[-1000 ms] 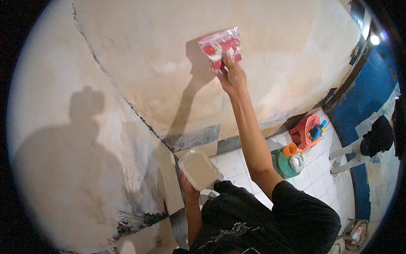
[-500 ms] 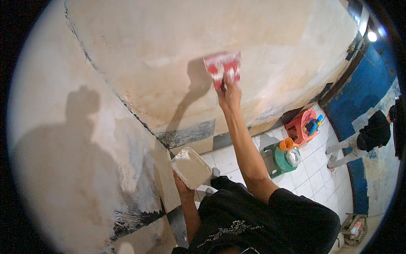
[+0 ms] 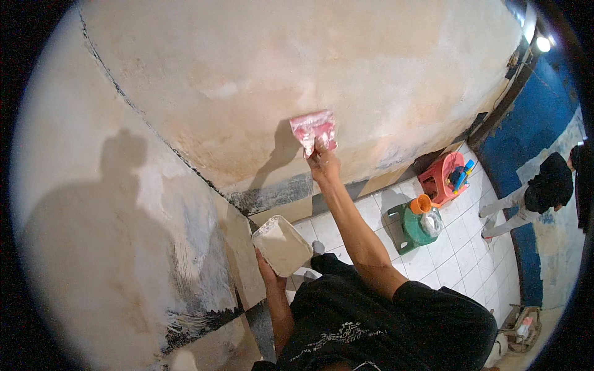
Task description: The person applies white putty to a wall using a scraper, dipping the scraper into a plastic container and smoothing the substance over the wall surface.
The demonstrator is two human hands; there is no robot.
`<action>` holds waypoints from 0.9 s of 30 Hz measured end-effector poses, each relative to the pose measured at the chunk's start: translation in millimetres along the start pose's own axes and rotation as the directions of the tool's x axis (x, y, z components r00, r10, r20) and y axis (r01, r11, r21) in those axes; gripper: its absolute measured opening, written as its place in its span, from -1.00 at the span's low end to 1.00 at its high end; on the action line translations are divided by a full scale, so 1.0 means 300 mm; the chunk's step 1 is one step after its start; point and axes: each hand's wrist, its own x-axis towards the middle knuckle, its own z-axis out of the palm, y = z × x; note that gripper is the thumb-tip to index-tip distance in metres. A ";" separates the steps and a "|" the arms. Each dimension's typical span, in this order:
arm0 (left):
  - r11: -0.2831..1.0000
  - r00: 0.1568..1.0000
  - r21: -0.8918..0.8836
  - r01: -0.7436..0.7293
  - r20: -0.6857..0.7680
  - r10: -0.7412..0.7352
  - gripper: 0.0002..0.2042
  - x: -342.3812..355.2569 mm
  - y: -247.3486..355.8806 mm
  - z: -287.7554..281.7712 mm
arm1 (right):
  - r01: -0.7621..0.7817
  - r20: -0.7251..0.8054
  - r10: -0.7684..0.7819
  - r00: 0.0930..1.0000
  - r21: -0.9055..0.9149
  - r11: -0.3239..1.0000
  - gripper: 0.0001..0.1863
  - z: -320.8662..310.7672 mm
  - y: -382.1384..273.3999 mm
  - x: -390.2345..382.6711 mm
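Observation:
My right hand (image 3: 325, 164) is closed round the narrow end of a red putty spreader (image 3: 314, 131) smeared with white paste. Its wide edge points up, at or very close to the cream-coated wall (image 3: 247, 93); whether it touches I cannot tell. Low by my body, my left hand (image 3: 267, 267) grips the side of a shallow, squarish tub (image 3: 283, 246) with pale putty inside and on its rim. The fingers beneath the tub are hidden.
On the white tiled floor (image 3: 455, 260) to the right stand a green stool (image 3: 411, 234) bearing an orange cup (image 3: 421, 204) and a red stool (image 3: 437, 188) with tools. Another person (image 3: 547, 185) stands by the blue wall (image 3: 516, 145). A dark crack (image 3: 130, 102) marks the wall corner.
My right hand has drawn the spreader down along the wall and slightly left, toward me. The tub in my left hand has hardly moved.

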 end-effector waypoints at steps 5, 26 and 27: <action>0.997 0.999 0.068 -0.031 -0.007 0.032 -0.42 -0.029 0.023 0.021 | 0.203 0.242 -0.223 0.944 0.104 0.974 -0.87 0.416 -0.218 -0.110; 0.997 0.999 0.078 0.027 -0.046 -0.024 -0.41 -0.036 0.030 0.009 | 0.378 -0.012 -0.386 0.923 -0.172 0.910 -0.91 0.169 -0.108 0.103; 0.997 0.999 0.079 0.017 -0.035 -0.014 -0.41 -0.035 0.032 -0.006 | 0.342 -0.062 -0.355 0.933 -0.155 0.927 -0.90 0.139 -0.073 0.065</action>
